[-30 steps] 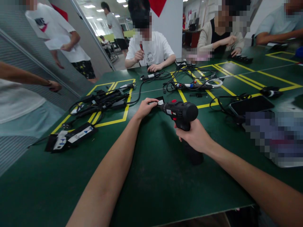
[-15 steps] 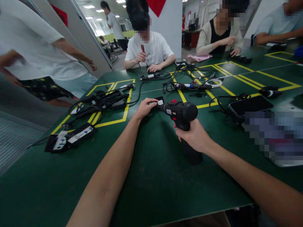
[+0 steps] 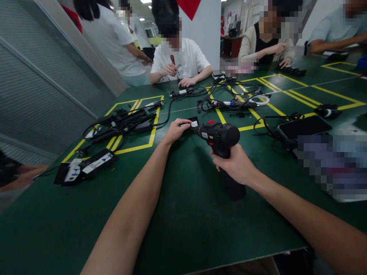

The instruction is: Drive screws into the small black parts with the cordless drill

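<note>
In my right hand (image 3: 236,165) is a black cordless drill (image 3: 219,135) with red buttons, my fingers wrapped round its grip. The drill's chuck points left and away, its tip close to a small flat black piece with a white label (image 3: 195,124) on the table. My left hand (image 3: 177,130) has its fingers closed on that black piece, pressing it from the left side. Exactly where the bit meets the piece is hidden by the fingertips and the chuck.
Bundled black cables (image 3: 123,124) and labelled black pouches (image 3: 97,162) lie at the left. More cables and a pen-like tool (image 3: 229,104) are farther back. A phone (image 3: 304,128) rests at the right. Across the green table (image 3: 200,229), a person (image 3: 183,61) holds a red-handled screwdriver (image 3: 172,60).
The person in white at the left has walked farther back, and another person's arm appears at the lower left edge. My hands and the drill stay almost still.
</note>
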Available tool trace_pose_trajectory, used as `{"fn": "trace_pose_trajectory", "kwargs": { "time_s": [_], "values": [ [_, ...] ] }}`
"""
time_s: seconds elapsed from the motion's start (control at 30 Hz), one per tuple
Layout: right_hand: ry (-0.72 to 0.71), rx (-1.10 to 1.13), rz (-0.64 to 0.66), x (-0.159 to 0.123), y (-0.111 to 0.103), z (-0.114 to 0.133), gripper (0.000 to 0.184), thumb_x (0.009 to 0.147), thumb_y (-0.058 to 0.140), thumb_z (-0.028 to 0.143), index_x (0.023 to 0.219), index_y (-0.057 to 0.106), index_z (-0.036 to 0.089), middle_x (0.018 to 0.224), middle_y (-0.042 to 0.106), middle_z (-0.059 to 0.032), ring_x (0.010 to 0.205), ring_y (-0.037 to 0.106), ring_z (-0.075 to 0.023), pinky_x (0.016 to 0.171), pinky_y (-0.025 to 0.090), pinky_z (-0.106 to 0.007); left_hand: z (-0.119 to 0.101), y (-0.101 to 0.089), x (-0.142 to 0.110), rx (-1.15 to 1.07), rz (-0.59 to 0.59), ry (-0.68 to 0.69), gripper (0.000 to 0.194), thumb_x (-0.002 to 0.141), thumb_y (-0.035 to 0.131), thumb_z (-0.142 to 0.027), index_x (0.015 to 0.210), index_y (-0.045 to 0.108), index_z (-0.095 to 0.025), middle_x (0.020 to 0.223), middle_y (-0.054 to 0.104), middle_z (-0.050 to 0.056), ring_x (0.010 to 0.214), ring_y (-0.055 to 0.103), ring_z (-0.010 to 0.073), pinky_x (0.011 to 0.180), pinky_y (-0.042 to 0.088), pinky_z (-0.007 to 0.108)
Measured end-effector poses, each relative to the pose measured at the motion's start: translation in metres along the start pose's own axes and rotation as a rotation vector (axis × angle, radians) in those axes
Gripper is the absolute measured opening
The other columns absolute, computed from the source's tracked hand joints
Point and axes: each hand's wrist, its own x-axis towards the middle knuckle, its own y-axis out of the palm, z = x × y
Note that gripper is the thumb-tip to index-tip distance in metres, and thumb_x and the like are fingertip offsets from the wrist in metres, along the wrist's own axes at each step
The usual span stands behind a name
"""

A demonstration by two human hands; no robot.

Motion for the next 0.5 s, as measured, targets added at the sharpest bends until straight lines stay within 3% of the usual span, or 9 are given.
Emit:
{"fn": "trace_pose_trajectory", "kwargs": {
  "time_s": [0.5],
  "values": [
    [0.01, -0.012, 0.007, 0.0008, 0.0011, -0.0026, 0.013, 0.077, 0.059, 0.019, 0.09, 0.062, 0.018, 0.072, 0.06, -0.0005, 0.06, 0.054, -0.0146, 0.052, 0.038, -0.028, 0.003, 0.0013, 0.0009, 0.005, -0.005, 0.015, 0.03, 0.08, 0.059, -0.037, 0.102, 0.073, -0.023, 0.11, 0.068, 0.004, 0.11, 0.057, 0.0222, 0.105, 0.04, 0.037]
  ]
}}
